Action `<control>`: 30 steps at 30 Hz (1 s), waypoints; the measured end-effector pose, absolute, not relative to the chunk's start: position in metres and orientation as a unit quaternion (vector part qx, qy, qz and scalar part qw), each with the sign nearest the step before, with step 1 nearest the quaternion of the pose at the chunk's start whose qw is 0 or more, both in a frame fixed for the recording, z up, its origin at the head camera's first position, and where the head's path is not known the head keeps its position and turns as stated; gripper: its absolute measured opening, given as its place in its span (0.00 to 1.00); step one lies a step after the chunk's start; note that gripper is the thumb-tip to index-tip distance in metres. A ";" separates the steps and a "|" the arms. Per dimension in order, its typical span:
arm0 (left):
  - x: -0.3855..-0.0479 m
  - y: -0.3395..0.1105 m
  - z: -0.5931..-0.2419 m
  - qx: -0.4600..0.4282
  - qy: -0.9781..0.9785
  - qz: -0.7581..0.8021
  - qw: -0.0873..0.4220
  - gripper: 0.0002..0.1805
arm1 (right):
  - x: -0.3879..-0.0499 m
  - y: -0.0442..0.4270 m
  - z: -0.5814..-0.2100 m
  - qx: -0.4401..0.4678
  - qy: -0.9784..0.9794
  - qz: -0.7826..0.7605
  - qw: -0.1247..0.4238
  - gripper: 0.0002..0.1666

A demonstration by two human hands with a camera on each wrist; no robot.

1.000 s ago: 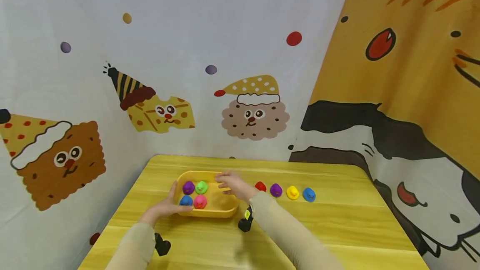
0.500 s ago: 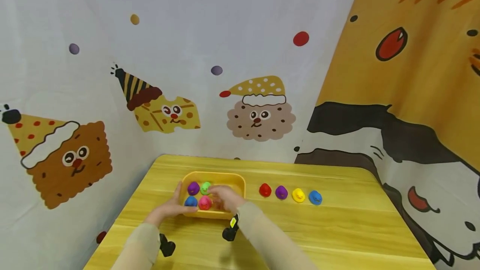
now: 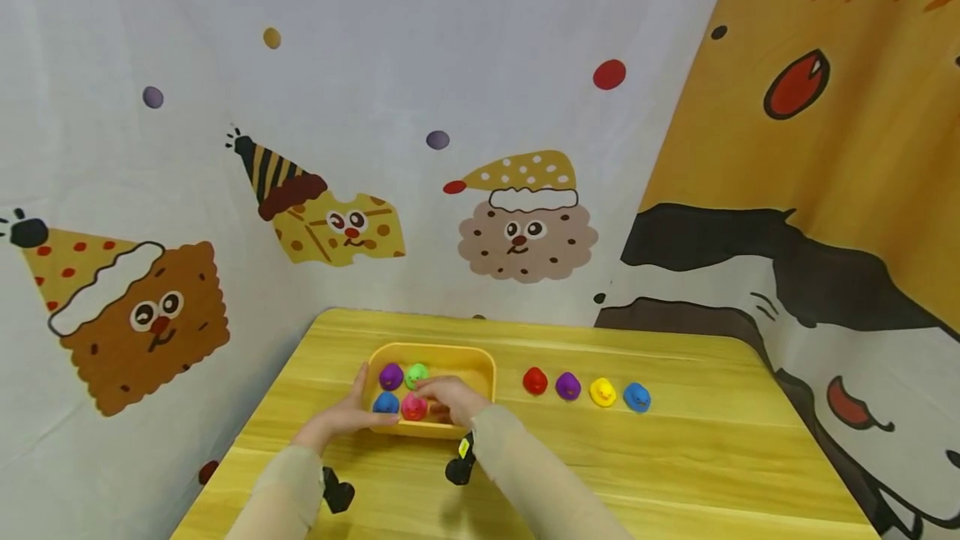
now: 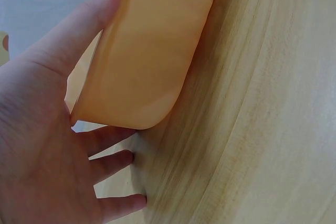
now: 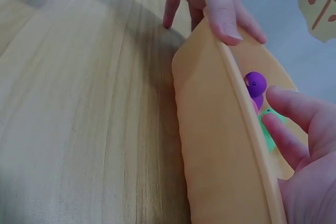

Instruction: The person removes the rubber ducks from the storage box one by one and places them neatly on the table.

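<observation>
A yellow-orange plastic tray [image 3: 471, 363] stands on the table, with a purple toy duck [image 3: 391, 377], a green duck [image 3: 416, 374], a blue duck [image 3: 386, 402] and a pink duck [image 3: 413, 408] in its left half. My left hand [image 3: 339, 420] holds the tray's left end, thumb over the near rim and other fingers at the end wall. Inside the tray, my right hand [image 3: 455, 400] reaches in from the right, beside the pink and green ducks. In the right wrist view its fingertips [image 5: 273, 124] stand apart near the green duck; no duck is visibly gripped.
Right of the tray, a red duck [image 3: 535, 381], another purple duck [image 3: 567, 386], a yellow duck [image 3: 602, 392] and another blue duck [image 3: 637, 397] sit in a row on the wooden table [image 3: 675, 457]. A printed cloth [image 3: 375, 65] hangs behind the table.
My right hand has moved left and down from above the tray's right side to the ducks inside it. My left hand stays at the tray's end. The view has shifted slightly.
</observation>
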State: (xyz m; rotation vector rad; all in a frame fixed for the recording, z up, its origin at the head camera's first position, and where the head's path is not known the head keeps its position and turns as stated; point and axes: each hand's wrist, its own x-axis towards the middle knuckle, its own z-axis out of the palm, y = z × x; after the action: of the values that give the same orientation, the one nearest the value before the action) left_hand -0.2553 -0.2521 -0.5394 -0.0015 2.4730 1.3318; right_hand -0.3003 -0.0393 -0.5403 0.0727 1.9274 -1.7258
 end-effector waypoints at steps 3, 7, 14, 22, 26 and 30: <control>-0.250 -0.249 -0.532 0.008 0.868 0.470 0.161 0.72 | -0.300 -0.041 -0.542 0.007 0.733 -0.625 0.269 0.23; -0.246 -0.246 -0.526 0.009 0.866 0.473 0.163 0.73 | -0.299 -0.044 -0.543 -0.013 0.752 -0.607 0.257 0.22; -0.246 -0.245 -0.527 0.008 0.867 0.473 0.160 0.75 | -0.297 -0.047 -0.544 -0.003 0.761 -0.603 0.239 0.19; -0.251 -0.248 -0.532 0.010 0.861 0.480 0.167 0.72 | -0.297 -0.048 -0.541 -0.003 0.778 -0.584 0.232 0.17; -0.252 -0.247 -0.530 0.008 0.862 0.477 0.169 0.73 | -0.298 -0.047 -0.541 -0.004 0.777 -0.584 0.234 0.18; -0.252 -0.248 -0.531 0.011 0.863 0.477 0.167 0.73 | -0.297 -0.047 -0.540 -0.005 0.775 -0.585 0.239 0.17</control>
State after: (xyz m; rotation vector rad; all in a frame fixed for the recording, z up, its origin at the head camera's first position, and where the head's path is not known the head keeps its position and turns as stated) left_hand -0.2524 -0.2478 -0.5309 0.0313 2.4564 1.3562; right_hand -0.2975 -0.0468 -0.5405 -0.0150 2.1221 -1.6036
